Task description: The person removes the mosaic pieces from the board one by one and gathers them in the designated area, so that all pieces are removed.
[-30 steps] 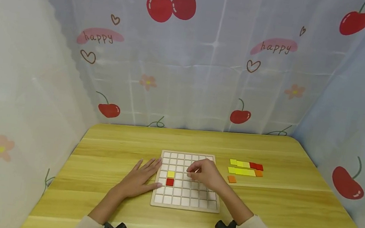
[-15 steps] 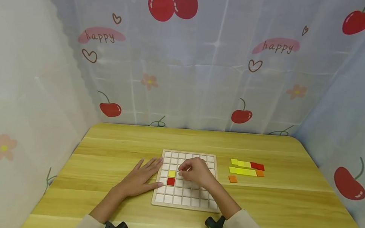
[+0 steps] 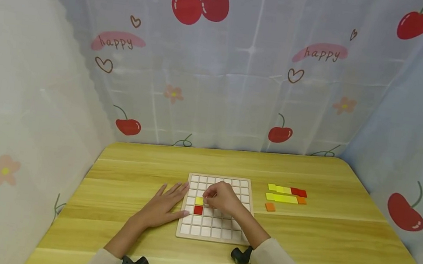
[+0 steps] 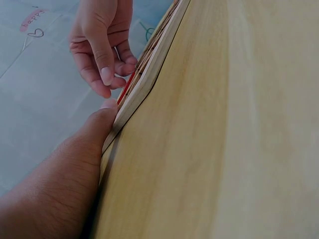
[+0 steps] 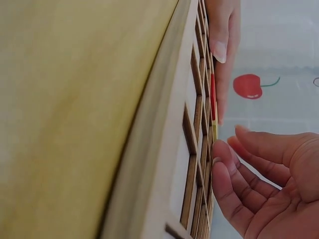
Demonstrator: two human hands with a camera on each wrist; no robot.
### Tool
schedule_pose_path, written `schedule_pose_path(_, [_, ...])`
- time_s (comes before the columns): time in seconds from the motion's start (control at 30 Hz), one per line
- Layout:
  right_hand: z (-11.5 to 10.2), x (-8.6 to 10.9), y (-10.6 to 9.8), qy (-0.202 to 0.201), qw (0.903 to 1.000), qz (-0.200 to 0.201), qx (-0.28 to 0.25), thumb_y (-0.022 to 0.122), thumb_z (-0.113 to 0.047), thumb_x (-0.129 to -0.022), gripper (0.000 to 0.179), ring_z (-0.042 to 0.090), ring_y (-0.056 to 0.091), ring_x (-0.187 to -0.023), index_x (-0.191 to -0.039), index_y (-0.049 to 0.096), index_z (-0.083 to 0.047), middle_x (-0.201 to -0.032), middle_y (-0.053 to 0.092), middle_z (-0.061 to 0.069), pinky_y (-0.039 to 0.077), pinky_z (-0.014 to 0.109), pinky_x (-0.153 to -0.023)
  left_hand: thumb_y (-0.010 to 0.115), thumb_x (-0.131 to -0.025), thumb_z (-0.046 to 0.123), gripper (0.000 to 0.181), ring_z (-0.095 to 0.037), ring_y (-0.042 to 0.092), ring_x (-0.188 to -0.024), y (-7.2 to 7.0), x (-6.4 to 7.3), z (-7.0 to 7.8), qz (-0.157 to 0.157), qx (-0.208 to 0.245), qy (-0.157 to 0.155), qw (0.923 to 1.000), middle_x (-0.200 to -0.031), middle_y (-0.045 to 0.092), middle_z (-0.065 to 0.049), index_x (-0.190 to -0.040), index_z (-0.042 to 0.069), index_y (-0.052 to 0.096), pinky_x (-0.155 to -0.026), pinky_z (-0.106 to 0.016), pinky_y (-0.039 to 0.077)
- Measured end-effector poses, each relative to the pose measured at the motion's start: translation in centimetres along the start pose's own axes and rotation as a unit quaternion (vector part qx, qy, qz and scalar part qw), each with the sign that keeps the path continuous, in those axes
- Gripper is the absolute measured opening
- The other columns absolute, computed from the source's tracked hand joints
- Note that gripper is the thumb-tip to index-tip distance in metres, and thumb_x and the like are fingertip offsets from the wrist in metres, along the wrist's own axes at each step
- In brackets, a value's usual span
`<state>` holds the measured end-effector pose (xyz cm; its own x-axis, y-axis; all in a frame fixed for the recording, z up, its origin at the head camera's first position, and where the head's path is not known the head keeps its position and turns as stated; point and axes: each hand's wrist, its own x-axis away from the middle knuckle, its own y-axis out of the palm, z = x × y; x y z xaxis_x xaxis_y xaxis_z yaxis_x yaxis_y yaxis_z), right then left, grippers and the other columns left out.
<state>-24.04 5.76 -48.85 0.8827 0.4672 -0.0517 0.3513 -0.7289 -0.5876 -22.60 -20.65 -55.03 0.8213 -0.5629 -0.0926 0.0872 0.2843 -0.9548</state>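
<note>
My left hand (image 3: 162,207) lies flat with fingers spread, the fingertips and thumb over the left edge of a wooden grid board (image 3: 214,240). A yellow square tile (image 3: 198,201) and a red square tile (image 3: 198,210) sit in neighbouring cells, one above the other. Over the board, my right hand (image 3: 223,198) has bent fingers, with thumb and index fingertips right at the yellow tile's right side. In the right wrist view, the thumb of the right hand (image 5: 271,179) is close to its fingers; I cannot tell whether a tile is between them.
Right of the board lie two rows of tiles: yellow tiles (image 3: 282,189) ending in red tiles (image 3: 298,192), and yellow tiles (image 3: 281,198) ending in an orange tile (image 3: 301,200). A single orange tile (image 3: 270,207) lies below. Cherry-print curtains (image 3: 218,75) surround the wooden table (image 3: 144,159).
My right hand has moved left across the board until its fingertips reach the yellow tile. The left hand stays at the board's left edge, and the tile rows are unchanged.
</note>
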Motion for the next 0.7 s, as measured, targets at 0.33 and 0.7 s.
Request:
schedule_pose_path(0.33, [0.47,-0.34,0.42,0.005,0.9998,-0.014,-0.011,0.074,0.000,-0.090,0.006,0.020,0.069,-0.062,-0.089,0.074,0.007,-0.076,0.072,0.008,0.055,0.026,-0.054,0.037,-0.097,0.075,0.089,-0.022,0.014,-0.156,0.10,0.20,0.16,-0.003,-0.001,-0.001,1.0000,-0.169,0.012,0.006,-0.165,0.021,0.014,-0.123,-0.058,0.004])
schedule_pose_path(0.7, [0.24,-1.02,0.56,0.009,0.9999,-0.011,0.007,0.078,0.003,-0.086,0.006,0.018,0.066,-0.060,-0.082,0.075,0.000,-0.070,0.070,0.006,0.052,0.026,-0.054,0.038,-0.097,0.074,0.089,-0.022,0.015,-0.155,-0.02,0.07,0.14,0.004,-0.001,-0.001,1.0000,-0.169,0.013,0.005,-0.164,0.021,0.013,-0.123,-0.058,0.005])
